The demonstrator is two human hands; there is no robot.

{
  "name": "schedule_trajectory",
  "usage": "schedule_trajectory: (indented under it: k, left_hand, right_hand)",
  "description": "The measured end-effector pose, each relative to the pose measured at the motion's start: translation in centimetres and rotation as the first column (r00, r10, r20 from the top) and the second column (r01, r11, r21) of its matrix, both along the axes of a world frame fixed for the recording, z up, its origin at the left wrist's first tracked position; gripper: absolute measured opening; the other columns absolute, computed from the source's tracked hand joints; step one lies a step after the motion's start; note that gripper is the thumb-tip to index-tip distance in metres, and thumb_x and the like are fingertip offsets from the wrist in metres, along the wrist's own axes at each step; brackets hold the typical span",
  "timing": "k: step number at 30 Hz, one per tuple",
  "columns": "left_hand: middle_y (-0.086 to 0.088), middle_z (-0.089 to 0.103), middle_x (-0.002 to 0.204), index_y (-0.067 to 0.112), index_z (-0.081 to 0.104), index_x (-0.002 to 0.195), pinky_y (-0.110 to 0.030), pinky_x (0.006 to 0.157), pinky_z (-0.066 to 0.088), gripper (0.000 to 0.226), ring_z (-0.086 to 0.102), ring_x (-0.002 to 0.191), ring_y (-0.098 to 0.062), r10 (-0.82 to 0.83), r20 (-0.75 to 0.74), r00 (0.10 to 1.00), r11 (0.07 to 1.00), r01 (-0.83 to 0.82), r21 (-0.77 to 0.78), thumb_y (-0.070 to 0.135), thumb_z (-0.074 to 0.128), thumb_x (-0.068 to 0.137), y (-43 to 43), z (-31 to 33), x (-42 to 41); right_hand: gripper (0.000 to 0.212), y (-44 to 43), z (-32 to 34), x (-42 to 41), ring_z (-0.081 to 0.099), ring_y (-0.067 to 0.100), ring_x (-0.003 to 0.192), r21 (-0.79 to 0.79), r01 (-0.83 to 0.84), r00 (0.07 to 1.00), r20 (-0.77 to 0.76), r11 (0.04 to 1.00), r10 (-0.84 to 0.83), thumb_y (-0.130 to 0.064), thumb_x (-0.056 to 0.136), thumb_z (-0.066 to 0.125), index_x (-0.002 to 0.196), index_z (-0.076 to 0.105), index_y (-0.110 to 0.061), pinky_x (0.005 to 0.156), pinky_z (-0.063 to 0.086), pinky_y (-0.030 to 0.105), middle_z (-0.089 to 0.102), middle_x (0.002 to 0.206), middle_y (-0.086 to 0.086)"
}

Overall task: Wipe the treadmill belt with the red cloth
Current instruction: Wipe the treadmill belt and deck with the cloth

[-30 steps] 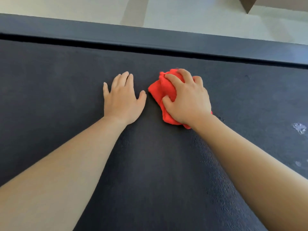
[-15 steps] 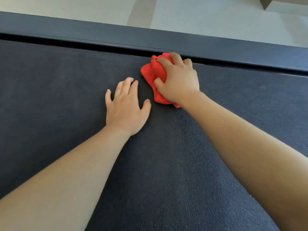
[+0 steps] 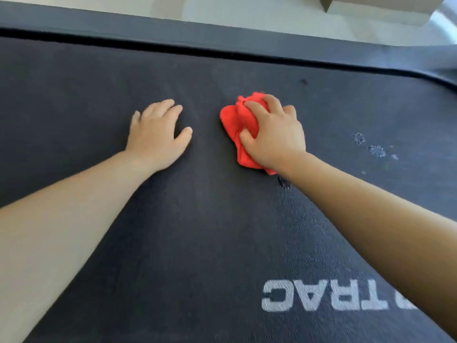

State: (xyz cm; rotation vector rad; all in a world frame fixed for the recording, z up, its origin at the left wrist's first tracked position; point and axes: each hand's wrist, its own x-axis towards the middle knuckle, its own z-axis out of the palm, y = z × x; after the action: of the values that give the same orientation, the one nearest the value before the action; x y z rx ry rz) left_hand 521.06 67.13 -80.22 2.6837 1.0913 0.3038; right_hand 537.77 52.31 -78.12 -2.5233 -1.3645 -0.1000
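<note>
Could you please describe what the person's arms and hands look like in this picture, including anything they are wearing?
Both forearms are bare from the frame's edge to the wrists, with no sleeves in view. The left hand and right hand are ungloved, and no rings, watch, bracelet or other markings can be seen on them. The nails look short and unpainted, though the picture is slightly blurred.

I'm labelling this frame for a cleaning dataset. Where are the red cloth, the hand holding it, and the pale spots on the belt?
red cloth (image 3: pixel 232 120), head view, bare bunched left part.
right hand (image 3: pixel 274 137), head view, back of hand.
pale spots (image 3: pixel 377 151), head view, larger speckled spot.
</note>
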Motion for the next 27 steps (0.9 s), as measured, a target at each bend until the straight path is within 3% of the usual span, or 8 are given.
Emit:
schedule_trajectory:
  k: [6, 10, 14, 21, 27]
  left_hand:
    - [-0.001, 0.027, 0.153, 0.017, 0.034, 0.143, -0.049, 0.114, 0.013, 0.059, 0.019, 0.142, -0.021, -0.128, -0.013, 0.992, 0.991, 0.129, 0.023, 0.043, 0.044, 0.091, -7.3, -0.7, -1.6]
    - [-0.003, 0.038, 0.147, 0.016, 0.045, 0.137, -0.047, 0.112, 0.022, 0.05, 0.031, 0.136, -0.023, -0.128, 0.047, 0.991, 0.991, 0.126, 0.054, 0.034, 0.048, 0.09, -7.9, 0.0, -1.5]
    - [-0.003, 0.036, 0.148, 0.016, 0.043, 0.138, -0.047, 0.113, 0.02, 0.049, 0.028, 0.138, -0.022, -0.103, 0.041, 0.994, 0.994, 0.102, 0.027, 0.032, 0.046, 0.092, -8.6, 0.3, -1.5]
    - [-0.003, 0.028, 0.153, 0.015, 0.036, 0.142, -0.046, 0.115, 0.014, 0.051, 0.019, 0.142, -0.022, -0.13, 0.015, 0.991, 0.991, 0.13, -0.033, 0.033, 0.043, 0.094, -9.8, 0.1, -3.1]
    - [-0.003, 0.03, 0.152, 0.015, 0.036, 0.142, -0.049, 0.114, 0.018, 0.053, 0.022, 0.141, -0.019, -0.16, 0.039, 0.986, 0.986, 0.162, -0.036, 0.034, 0.045, 0.093, -8.8, 0.6, -2.0]
  right_hand:
    - [0.056, -7.2, -0.8, -4.4, 0.043, 0.038, 0.109, 0.039, -0.119, 0.993, 0.011, 0.992, 0.119, -0.045, 0.079, 0.05, 0.134, 0.045, -0.037, 0.085, 0.045, 0.046, 0.039, 0.145, 0.001]
    - [0.055, -6.2, 0.0, -3.5, 0.04, 0.036, 0.116, -0.004, -0.068, 0.997, -0.025, 0.998, 0.068, -0.042, 0.082, 0.052, 0.136, 0.042, -0.039, 0.086, 0.046, 0.044, 0.035, 0.148, -0.002]
    - [0.054, -5.0, 0.3, -3.8, 0.04, 0.037, 0.116, -0.054, 0.003, 1.0, 0.002, 0.999, -0.003, -0.04, 0.085, 0.05, 0.138, 0.04, -0.037, 0.085, 0.041, 0.043, 0.031, 0.15, 0.001]
    - [0.059, -12.2, 0.1, -6.7, 0.042, 0.038, 0.112, -0.034, -0.129, 0.992, -0.012, 0.991, 0.129, -0.045, 0.079, 0.051, 0.136, 0.045, -0.034, 0.09, 0.045, 0.047, 0.036, 0.147, 0.003]
    - [0.056, -9.4, 0.3, -5.1, 0.039, 0.034, 0.117, -0.026, -0.065, 0.998, -0.017, 0.998, 0.065, -0.042, 0.083, 0.052, 0.137, 0.042, -0.037, 0.093, 0.044, 0.046, 0.033, 0.148, -0.001]
